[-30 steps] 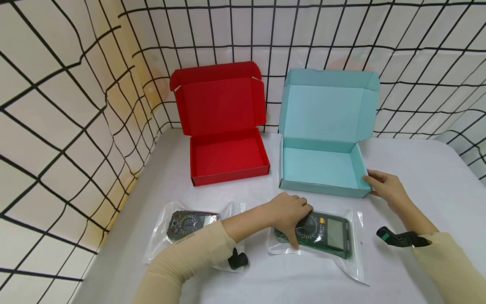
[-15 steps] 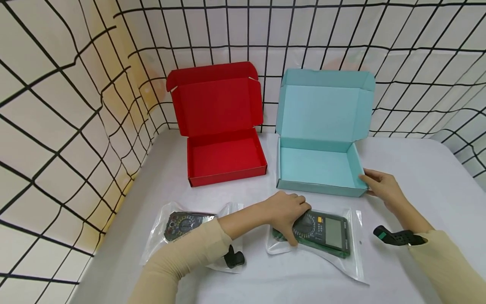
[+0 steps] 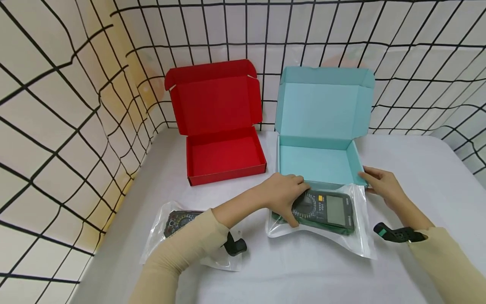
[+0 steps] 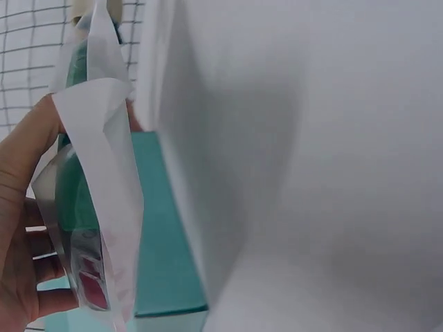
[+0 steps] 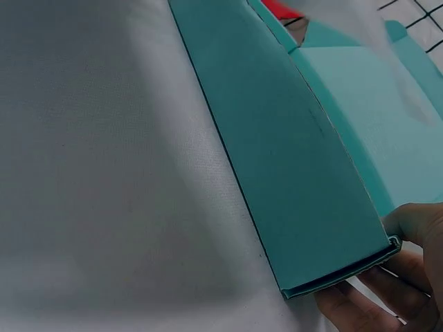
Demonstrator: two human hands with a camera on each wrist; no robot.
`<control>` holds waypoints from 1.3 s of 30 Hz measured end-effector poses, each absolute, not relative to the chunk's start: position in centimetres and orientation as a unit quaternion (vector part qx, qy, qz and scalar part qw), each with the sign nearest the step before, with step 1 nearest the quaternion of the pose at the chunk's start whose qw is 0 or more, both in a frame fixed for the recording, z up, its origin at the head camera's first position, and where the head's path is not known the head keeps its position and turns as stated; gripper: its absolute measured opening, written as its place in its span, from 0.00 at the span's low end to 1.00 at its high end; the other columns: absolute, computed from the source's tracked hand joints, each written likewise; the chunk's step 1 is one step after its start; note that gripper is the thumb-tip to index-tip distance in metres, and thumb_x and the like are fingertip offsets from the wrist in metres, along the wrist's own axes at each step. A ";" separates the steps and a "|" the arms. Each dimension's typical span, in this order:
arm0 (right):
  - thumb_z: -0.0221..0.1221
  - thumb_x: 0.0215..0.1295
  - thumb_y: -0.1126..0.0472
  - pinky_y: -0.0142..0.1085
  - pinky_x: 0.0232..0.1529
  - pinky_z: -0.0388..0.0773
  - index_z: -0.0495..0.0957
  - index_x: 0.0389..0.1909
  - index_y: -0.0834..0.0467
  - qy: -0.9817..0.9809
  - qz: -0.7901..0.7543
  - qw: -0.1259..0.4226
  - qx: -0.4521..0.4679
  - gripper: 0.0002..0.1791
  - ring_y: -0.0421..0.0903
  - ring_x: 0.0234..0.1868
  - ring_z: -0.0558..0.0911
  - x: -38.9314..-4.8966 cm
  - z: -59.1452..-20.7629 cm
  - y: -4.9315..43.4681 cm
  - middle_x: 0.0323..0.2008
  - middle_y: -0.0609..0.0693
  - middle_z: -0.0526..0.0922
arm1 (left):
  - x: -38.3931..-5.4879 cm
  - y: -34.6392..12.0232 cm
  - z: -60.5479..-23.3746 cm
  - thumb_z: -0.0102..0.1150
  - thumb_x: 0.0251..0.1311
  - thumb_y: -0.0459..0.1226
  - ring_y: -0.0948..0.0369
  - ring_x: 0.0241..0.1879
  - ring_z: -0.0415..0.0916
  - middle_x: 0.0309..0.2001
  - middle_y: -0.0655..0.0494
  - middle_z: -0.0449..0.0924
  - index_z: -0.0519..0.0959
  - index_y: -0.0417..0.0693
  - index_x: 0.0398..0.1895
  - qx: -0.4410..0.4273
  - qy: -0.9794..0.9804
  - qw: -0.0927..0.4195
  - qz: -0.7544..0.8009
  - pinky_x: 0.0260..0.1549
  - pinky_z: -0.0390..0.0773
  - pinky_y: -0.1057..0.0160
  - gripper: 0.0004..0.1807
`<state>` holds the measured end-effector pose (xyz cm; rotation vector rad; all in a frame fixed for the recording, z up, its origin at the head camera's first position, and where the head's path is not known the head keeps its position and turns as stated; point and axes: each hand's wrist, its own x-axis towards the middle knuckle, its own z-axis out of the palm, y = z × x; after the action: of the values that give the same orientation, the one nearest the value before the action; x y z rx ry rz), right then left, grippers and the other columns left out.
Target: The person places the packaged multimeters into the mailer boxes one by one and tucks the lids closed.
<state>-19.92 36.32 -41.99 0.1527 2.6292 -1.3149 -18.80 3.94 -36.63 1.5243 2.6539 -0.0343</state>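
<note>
In the head view my left hand (image 3: 284, 194) grips a dark multimeter (image 3: 336, 210) in a clear plastic bag (image 3: 362, 236), thumb on the near side and fingers over the far side. The meter lies face up and overlaps the front wall of the open light-blue cardboard box (image 3: 315, 162). The left wrist view has the bag (image 4: 104, 159) raised over the table beside the box. My right hand (image 3: 383, 185) pinches the box's right wall near the front corner; in the right wrist view its thumb is inside and its fingers (image 5: 367, 311) outside and below.
An open red box (image 3: 228, 156) stands left of the light-blue one, lid raised. A second bagged multimeter (image 3: 178, 221) lies at front left, partly hidden under my left forearm. Black wire grid (image 3: 247, 46) runs behind the boxes and along the left side.
My left hand has lifted the bagged multimeter off the table and brought it a little farther back, to the box's front wall. My right hand keeps its hold on the box.
</note>
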 end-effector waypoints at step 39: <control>0.42 0.59 0.31 0.37 0.38 0.80 0.54 0.66 0.66 0.889 -0.446 0.057 0.085 0.47 0.65 0.59 0.67 -21.9 -45.5 38.4 0.63 0.70 0.59 | -26.2 5.4 -31.2 0.61 0.37 0.61 0.65 0.50 0.65 0.55 0.61 0.67 0.62 0.55 0.63 0.442 0.895 0.057 -0.025 0.44 0.72 0.64 0.46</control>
<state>-21.92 38.45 -45.47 0.2563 2.6975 -1.3522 -26.18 5.39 -31.17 1.3394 2.7148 -0.0769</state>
